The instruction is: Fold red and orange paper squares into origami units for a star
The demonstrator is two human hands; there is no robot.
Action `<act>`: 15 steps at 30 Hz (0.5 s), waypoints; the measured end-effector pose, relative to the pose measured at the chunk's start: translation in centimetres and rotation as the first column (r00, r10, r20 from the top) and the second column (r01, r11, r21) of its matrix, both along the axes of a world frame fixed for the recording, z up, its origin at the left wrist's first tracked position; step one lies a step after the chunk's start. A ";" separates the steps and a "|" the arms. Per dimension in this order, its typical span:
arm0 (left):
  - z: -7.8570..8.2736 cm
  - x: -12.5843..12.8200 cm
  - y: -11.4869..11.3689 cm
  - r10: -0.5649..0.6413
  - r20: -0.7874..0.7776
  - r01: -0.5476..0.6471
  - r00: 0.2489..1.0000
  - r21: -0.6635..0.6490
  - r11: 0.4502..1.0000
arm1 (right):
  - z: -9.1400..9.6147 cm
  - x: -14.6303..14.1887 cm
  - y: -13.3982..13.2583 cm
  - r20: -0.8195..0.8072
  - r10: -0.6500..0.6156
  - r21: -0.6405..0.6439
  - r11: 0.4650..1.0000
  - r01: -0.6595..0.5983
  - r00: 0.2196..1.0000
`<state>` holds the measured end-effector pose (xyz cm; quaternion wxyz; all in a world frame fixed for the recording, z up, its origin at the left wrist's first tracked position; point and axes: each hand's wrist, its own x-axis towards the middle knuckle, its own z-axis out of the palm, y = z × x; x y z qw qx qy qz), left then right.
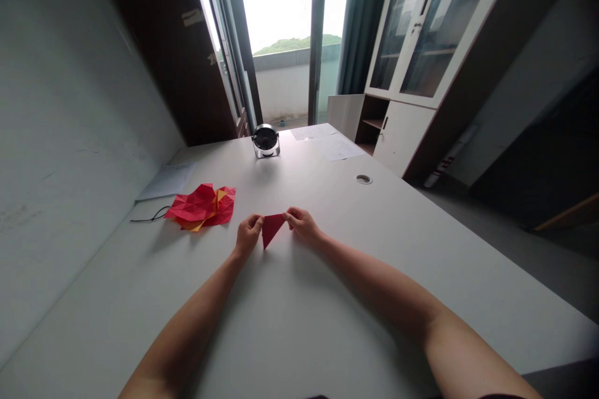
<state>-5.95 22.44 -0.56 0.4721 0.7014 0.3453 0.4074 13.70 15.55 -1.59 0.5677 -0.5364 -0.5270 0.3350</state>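
A small red folded paper [272, 227], triangular in outline, is held up between my two hands over the white table, one corner pointing down. My left hand [249, 234] pinches its left upper corner between thumb and fingers. At the right upper corner, my right hand [302, 223] pinches it the same way. To the left of my hands lies a loose pile of creased red and orange paper [203, 204], its sheets overlapping.
The white table [299, 336] meets a wall on the left. A small round fan-like device [266, 139] stands at the far edge. Flat white sheets [339, 147] lie at the back right near a cable hole [364, 179]. A black cord [148, 219] is beside the paper pile.
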 end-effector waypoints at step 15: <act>-0.1 0.1 0.1 0.006 0.008 -0.006 1.000 -0.004 1.000 | -0.1 -0.1 0.2 0.008 0.014 -0.013 1.000 -0.014 1.000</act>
